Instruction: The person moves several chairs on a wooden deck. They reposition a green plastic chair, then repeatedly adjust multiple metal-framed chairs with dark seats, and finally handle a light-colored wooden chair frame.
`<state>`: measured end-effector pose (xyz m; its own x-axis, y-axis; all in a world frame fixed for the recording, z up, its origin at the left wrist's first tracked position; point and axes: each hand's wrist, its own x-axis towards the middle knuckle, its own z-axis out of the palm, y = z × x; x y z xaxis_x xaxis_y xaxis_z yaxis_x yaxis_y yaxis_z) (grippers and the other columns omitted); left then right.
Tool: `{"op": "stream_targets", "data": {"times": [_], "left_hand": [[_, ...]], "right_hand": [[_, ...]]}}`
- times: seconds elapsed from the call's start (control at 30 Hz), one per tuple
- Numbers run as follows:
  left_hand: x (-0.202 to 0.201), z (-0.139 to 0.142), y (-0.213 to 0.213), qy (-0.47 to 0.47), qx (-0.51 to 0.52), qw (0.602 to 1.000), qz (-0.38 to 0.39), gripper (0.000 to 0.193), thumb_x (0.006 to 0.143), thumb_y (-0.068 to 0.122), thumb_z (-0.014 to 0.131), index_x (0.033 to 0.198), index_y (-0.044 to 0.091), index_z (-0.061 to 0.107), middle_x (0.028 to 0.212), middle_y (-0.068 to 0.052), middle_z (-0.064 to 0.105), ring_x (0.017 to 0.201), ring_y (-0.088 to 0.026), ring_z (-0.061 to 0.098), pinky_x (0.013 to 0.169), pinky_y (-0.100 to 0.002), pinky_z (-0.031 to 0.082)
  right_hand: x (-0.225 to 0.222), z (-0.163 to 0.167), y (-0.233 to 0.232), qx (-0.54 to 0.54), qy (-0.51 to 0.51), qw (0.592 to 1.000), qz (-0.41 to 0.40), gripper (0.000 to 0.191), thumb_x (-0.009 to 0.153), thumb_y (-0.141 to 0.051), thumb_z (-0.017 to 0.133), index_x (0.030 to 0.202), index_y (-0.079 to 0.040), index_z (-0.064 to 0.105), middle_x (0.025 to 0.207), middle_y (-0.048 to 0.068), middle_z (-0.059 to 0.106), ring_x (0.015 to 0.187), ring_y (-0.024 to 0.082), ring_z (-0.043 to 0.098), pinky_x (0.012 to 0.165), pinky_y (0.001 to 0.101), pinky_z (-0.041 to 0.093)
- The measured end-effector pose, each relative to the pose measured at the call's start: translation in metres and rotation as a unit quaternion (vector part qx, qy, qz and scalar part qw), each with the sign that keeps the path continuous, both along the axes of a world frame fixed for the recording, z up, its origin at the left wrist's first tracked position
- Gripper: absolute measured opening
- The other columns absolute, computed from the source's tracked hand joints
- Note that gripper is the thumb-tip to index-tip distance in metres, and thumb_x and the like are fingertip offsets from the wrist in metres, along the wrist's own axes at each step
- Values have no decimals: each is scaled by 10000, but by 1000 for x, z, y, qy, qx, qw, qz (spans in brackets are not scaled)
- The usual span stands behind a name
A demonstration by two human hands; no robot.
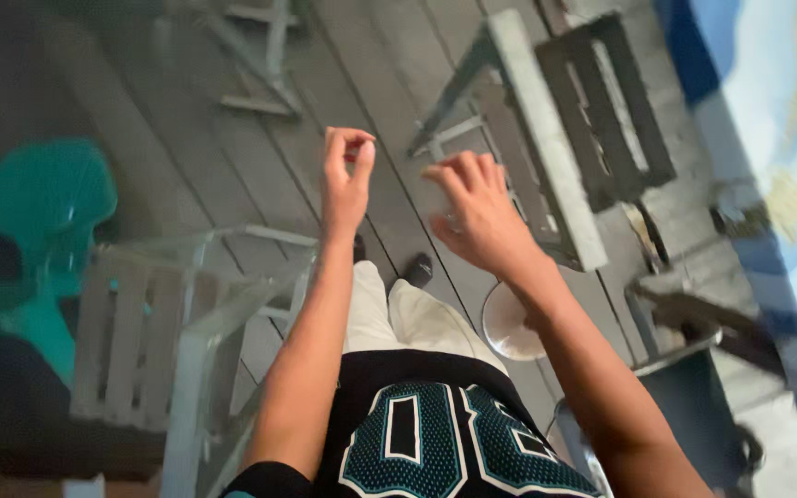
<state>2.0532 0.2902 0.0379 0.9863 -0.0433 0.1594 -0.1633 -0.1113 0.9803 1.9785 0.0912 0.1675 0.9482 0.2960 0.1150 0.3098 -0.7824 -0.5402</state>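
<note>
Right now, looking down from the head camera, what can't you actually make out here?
- Left hand: fingertips pinched together; whether they hold something tiny is too blurred to tell.
- Right hand: seen from the back, so the palm is hidden.
- Feet: one dark shoe shows; the other is mostly behind the left arm.
- Round pale object: partly behind the right forearm.
- Green chair: cut by the left edge, motion-blurred.

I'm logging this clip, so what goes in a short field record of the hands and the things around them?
left hand: left hand raised, fingertips pinched together, whether on something cannot be told
right hand: right hand raised, fingers curled, holding nothing visible
below the hands: grey wooden plank floor
left side: pale slatted wooden chair, teal plastic chair
right side: grey slatted wooden chair
</note>
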Motion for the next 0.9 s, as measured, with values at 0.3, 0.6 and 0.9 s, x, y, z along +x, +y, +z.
{"op": "stream_targets", "data": {"times": [0.3, 0.6, 0.9], "left_hand": [[-84, 55, 114, -6, -65, 989, 136, 186, 1078, 211, 609, 1196, 67, 624, 1168, -33, 611, 1095, -144, 588, 989, -310, 474], [-206, 143, 237, -76, -8, 975, 209, 247, 1071, 208, 618, 1285, 89, 590, 1282, -70, 599, 1201, -217, 580, 1058, -357, 477], [-352, 149, 371, 92, 319, 930, 160, 683, 882, 328, 772, 1435, 70, 467, 1428, -228, 466, 1252, -435, 555, 954, -521, 487]], "right_hand": [[8, -48, 141, 115, 154, 955, 225, 487, 804, -75, 743, 1261, -36, 580, 1147, 161, 514, 1111, 350, 526, 987, 444, 468], [-42, -28, 295, 310, 99, 893, 310, 765, 834, -141, 733, 1466, 5, 329, 1390, 187, 479, 1287, 344, 509, 1157, 432, 401], [-114, 34, 414, 60, 33, 894, 443, 729, 775, -396, 874, 1353, -48, 599, 1314, 154, 616, 1152, 384, 576, 1008, 452, 480]]}}
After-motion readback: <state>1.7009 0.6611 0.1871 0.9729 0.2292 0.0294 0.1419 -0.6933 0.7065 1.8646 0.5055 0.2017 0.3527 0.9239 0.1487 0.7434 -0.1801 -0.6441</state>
